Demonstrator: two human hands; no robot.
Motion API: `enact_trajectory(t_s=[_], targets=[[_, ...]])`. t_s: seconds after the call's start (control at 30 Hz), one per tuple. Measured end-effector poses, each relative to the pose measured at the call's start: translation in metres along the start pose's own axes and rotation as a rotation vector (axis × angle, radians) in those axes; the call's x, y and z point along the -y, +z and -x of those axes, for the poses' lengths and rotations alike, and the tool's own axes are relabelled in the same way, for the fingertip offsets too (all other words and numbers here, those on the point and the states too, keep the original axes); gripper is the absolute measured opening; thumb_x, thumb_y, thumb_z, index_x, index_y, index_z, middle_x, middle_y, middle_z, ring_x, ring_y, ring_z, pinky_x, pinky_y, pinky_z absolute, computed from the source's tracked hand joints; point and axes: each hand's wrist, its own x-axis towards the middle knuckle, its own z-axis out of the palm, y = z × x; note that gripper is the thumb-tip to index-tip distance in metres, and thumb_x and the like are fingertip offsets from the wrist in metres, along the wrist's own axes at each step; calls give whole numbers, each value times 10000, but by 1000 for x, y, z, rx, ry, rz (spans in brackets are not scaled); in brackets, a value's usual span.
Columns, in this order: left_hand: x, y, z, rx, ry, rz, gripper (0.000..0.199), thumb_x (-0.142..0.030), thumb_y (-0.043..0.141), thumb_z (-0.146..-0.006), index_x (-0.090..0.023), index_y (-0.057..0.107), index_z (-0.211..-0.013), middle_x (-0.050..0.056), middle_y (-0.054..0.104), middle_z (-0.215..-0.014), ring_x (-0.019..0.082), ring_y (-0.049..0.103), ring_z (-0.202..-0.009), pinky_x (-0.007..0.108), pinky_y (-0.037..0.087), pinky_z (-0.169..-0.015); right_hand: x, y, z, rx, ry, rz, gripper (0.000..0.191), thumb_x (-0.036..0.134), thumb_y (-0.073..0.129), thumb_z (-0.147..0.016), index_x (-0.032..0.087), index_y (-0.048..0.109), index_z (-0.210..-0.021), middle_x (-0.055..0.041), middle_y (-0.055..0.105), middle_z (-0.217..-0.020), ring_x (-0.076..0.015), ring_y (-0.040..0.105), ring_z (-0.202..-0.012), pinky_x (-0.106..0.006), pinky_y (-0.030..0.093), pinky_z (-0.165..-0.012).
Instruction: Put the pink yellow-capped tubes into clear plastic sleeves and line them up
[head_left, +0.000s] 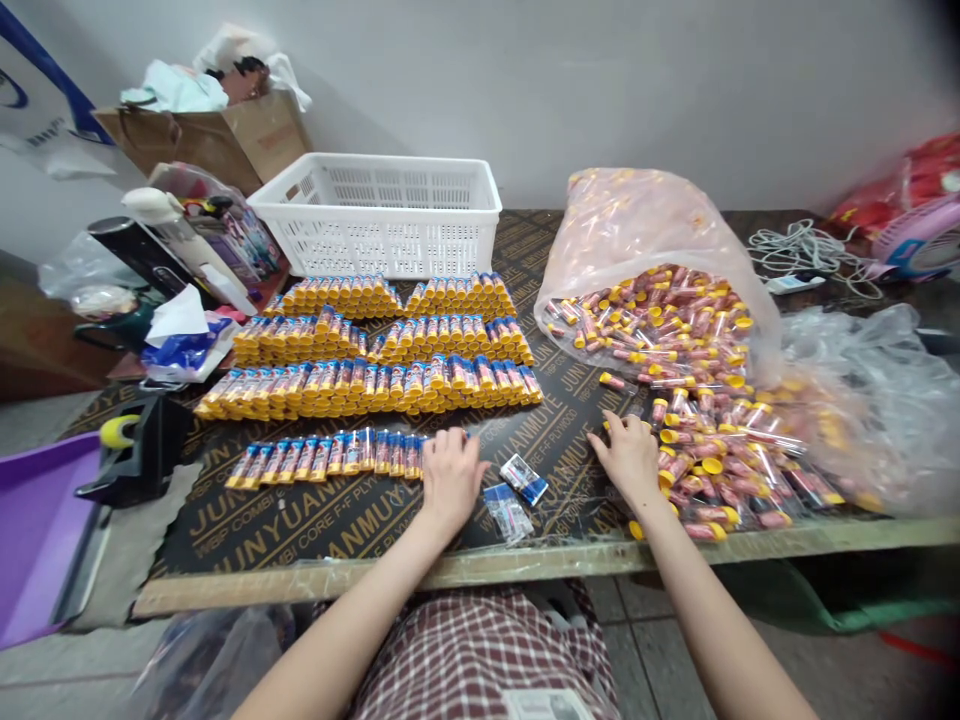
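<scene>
My left hand [453,478] is at the right end of the front row of small yellow-capped tubes [322,458] with blue labels. Its fingers are curled over the end of the row, closed on a labelled tube that they mostly cover. Right of it lie two small stacks of printed labels [523,478]. My right hand [630,458] is open, fingers apart, at the left edge of a loose pile of pink-filled, yellow-capped tubes [712,465]. One single tube [615,382] lies just beyond its fingertips.
Stacked rows of labelled tubes [367,385] stand behind the front row, before a white plastic basket [375,240]. A large translucent bag [645,220] spills tubes at the right. A tape dispenser [139,450] and purple dustpan [45,530] are at left; the table's front edge [525,568] is near me.
</scene>
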Motion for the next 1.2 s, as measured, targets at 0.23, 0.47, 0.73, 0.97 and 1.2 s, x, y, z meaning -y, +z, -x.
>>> enact_trajectory(t_s=[0.23, 0.47, 0.73, 0.97, 1.2], targets=[[-23, 19, 28, 180, 112, -18, 142, -287, 633, -767, -155, 615, -817, 85, 550, -871, 244, 454, -858, 379, 330, -737, -3, -6, -3, 152, 27, 15, 423, 275, 531, -822, 184, 482, -1232, -123, 504, -982, -214, 571, -749, -299, 427, -616], [-19, 22, 28, 190, 178, 41, 185, -186, 475, -860, -166, 611, -736, 67, 593, -763, 220, 476, -803, 376, 316, -732, -6, -12, -3, 206, 37, -30, 468, 167, 502, -771, 146, 474, -1238, -124, 608, -895, -233, 609, -743, -308, 434, -630], [-16, 15, 35, 86, 150, 253, 84, -117, 515, -794, -172, 564, -756, 74, 616, -854, 215, 495, -838, 351, 339, -740, 38, -46, 27, 169, 16, -914, 356, 291, 548, -790, 180, 532, -1128, -5, 636, -743, -156, 601, -625, -289, 489, -631], [-2, -3, 6, 57, -512, 1219, 180, -187, 635, -675, -184, 522, -815, -41, 563, -606, 115, 510, -545, 234, 364, -558, 80, -72, 65, 49, -33, -1253, 220, 299, 586, -816, 215, 648, -1009, -78, 596, -1058, -191, 581, -975, -296, 517, -775], [10, -13, -11, 4, -817, 1723, 295, -323, 794, -502, -122, 632, -645, 5, 636, -632, 76, 528, -550, 198, 395, -577, 98, -79, 84, -19, -152, -1172, 315, 191, 549, -845, 292, 612, -1137, -56, 561, -1128, -195, 548, -1045, -364, 466, -912]])
